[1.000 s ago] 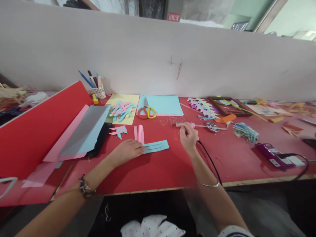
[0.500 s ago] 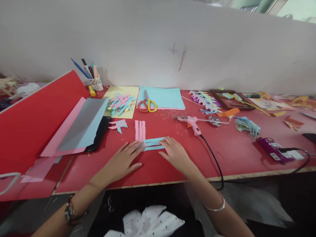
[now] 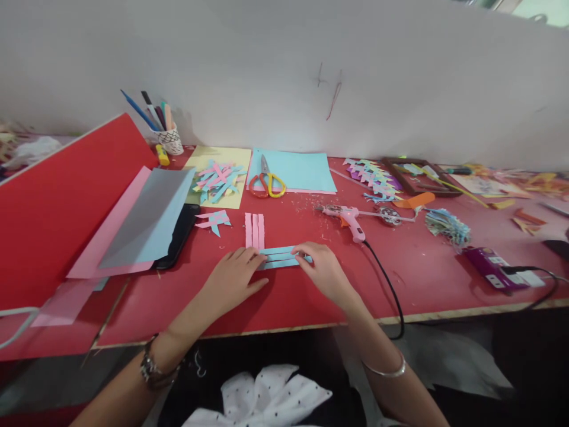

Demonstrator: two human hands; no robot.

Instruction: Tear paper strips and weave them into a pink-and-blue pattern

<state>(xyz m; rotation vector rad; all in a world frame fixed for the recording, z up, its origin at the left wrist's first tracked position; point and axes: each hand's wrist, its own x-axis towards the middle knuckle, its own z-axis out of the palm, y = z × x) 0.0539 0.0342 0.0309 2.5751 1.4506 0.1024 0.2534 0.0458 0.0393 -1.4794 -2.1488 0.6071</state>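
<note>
Three light-blue paper strips [image 3: 280, 257] lie side by side on the red table, their left ends meeting the lower ends of three pink paper strips [image 3: 255, 230] laid upright. My left hand [image 3: 233, 279] rests flat over the left ends, fingers stretched and thumb apart. At the other end, my right hand [image 3: 322, 270] has its thumb and fingers bent together on a blue strip; the fingers partly hide the strip ends. A small woven pink-and-blue paper piece [image 3: 215, 220] lies to the left of the pink strips.
Scissors [image 3: 267, 181] lie on blue sheets [image 3: 306, 169]. Cut strips [image 3: 219, 181] are heaped on yellow paper. On the right are a pink glue gun [image 3: 351, 220] with a black cord, and a purple power strip [image 3: 493, 273]. A red board [image 3: 75, 207] leans at left.
My right hand's fingers have curled in from lying flatter to a pinch at the strips' right end. My left hand stays on the left ends. The camera view has shifted slightly.
</note>
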